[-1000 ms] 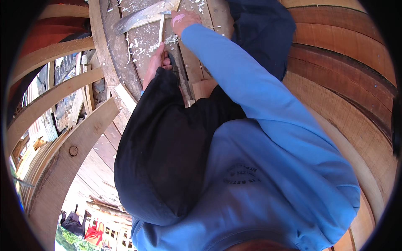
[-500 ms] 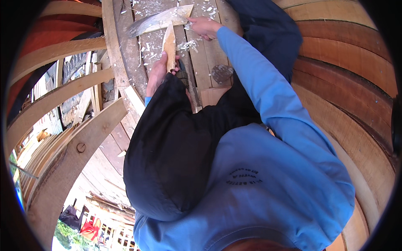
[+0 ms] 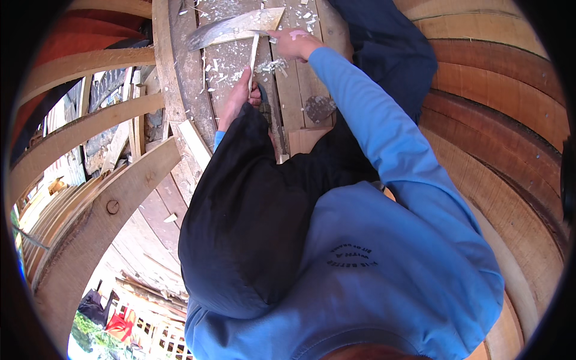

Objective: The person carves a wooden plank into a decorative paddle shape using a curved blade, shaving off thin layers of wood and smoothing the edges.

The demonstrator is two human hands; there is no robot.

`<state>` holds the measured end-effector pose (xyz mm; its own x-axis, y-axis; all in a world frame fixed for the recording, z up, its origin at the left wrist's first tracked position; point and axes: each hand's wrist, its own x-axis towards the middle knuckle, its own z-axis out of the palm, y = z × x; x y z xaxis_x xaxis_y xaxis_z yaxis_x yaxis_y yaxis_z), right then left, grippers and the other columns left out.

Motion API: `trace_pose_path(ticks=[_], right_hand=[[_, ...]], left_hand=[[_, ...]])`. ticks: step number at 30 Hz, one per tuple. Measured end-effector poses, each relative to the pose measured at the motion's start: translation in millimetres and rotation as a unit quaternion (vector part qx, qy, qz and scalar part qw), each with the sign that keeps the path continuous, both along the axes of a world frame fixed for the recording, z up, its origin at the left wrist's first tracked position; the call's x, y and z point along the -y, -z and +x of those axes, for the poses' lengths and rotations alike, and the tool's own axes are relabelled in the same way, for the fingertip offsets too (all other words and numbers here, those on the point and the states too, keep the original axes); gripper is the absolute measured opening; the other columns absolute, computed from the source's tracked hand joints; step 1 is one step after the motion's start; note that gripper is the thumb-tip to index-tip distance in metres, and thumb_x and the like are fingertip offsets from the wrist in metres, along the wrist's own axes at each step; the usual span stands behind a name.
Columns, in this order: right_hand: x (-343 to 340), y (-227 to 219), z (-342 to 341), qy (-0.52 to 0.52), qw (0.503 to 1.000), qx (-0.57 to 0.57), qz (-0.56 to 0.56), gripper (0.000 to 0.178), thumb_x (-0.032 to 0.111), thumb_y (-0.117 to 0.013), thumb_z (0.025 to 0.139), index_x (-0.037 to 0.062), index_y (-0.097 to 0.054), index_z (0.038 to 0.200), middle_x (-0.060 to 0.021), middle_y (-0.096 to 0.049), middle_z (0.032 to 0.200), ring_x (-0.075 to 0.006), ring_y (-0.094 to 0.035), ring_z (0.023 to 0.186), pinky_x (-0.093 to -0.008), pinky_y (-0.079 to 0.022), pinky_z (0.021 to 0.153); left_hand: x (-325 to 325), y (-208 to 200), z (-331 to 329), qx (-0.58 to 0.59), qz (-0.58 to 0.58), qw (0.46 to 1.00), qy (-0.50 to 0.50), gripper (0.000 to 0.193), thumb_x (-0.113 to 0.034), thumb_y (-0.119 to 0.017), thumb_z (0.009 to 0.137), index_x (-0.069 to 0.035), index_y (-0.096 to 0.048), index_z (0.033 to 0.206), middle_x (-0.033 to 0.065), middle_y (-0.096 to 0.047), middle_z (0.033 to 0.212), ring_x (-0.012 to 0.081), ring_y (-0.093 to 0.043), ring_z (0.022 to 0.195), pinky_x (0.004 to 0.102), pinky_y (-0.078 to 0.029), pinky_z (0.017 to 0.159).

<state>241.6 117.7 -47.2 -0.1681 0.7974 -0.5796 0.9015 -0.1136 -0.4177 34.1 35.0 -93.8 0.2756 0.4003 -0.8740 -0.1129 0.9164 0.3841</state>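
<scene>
My left hand (image 3: 238,99) is closed around the lower end of a slim wood piece (image 3: 253,57), which stands edge-on and points away from me. Fingers curled, my right hand (image 3: 295,44) grips what looks like a knife. Its thin dark blade (image 3: 259,31) reaches left to the top of the wood piece, while the handle is hidden in my fist. Just beyond the blade lies a broad, flat, pale piece (image 3: 237,28), greyish at its left end. White wood shavings (image 3: 270,66) are scattered on the planks (image 3: 292,90) around both hands.
Curved timber ribs (image 3: 90,72) rise on the left, with a thick one (image 3: 111,207) nearer me. Curved planking (image 3: 492,72) walls the right side. A round dark stump-like piece (image 3: 320,108) and a small wood block (image 3: 304,139) sit between my legs.
The wood piece in my left hand has turned from its broad face to its narrow edge. My right hand has shifted slightly right, and the thin blade now shows at the wood's top.
</scene>
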Motion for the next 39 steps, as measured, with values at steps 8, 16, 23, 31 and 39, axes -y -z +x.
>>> trace_pose_path(ticks=[8,16,23,31,39], right_hand=[[-7.0,23.3,-8.4,-0.025,0.997,0.054,0.047,0.061,0.015,-0.049,0.091,0.0190,-0.048,0.152,-0.0205,-0.065,0.133,-0.0378,-0.065,0.118,-0.0457,-0.052,0.101],[-9.2,23.2,-9.5,-0.039,0.996,0.079,0.008,0.047,0.020,-0.046,0.098,0.0161,-0.057,0.144,-0.0182,-0.061,0.141,-0.0401,-0.061,0.126,-0.0499,-0.050,0.107],[-13.5,32.6,-7.5,-0.050,0.993,0.093,0.047,0.041,0.018,-0.051,0.095,0.0070,-0.067,0.131,-0.0205,-0.065,0.135,-0.0401,-0.065,0.120,-0.0502,-0.053,0.102],[-4.8,21.6,-17.8,-0.004,0.990,0.103,0.091,0.040,0.023,-0.049,0.096,0.0018,-0.073,0.120,-0.0198,-0.070,0.125,-0.0404,-0.069,0.112,-0.0485,-0.055,0.098],[-3.5,13.7,-26.3,0.046,0.990,0.103,0.090,0.040,0.023,-0.049,0.096,0.0026,-0.072,0.123,-0.0210,-0.069,0.127,-0.0385,-0.068,0.116,-0.0499,-0.055,0.097]], left_hand=[[-4.3,-2.9,5.4,-0.011,-0.010,1.000,0.014,0.060,-0.071,-0.057,0.094,-0.019,-0.037,0.069,-0.0069,-0.033,0.055,0.0051,-0.031,0.040,0.0217,-0.025,0.037],[-2.2,-5.5,6.9,-0.028,0.007,0.999,0.024,0.062,-0.070,-0.058,0.093,-0.020,-0.032,0.066,-0.0076,-0.031,0.056,0.0041,-0.027,0.041,0.0202,-0.023,0.037],[-4.1,-1.7,5.5,-0.017,-0.005,0.999,0.037,0.064,-0.073,-0.056,0.093,-0.021,-0.030,0.067,-0.0080,-0.030,0.057,0.0036,-0.026,0.042,0.0198,-0.022,0.038],[-1.6,-5.7,7.5,-0.036,0.000,0.999,0.026,0.061,-0.071,-0.052,0.096,-0.020,-0.032,0.069,-0.0078,-0.031,0.059,0.0031,-0.026,0.043,0.0202,-0.020,0.038],[-2.8,-1.0,2.7,-0.025,-0.003,1.000,0.002,0.060,-0.067,-0.059,0.095,-0.021,-0.032,0.067,-0.0059,-0.031,0.053,0.0080,-0.031,0.040,0.0258,-0.025,0.040]])
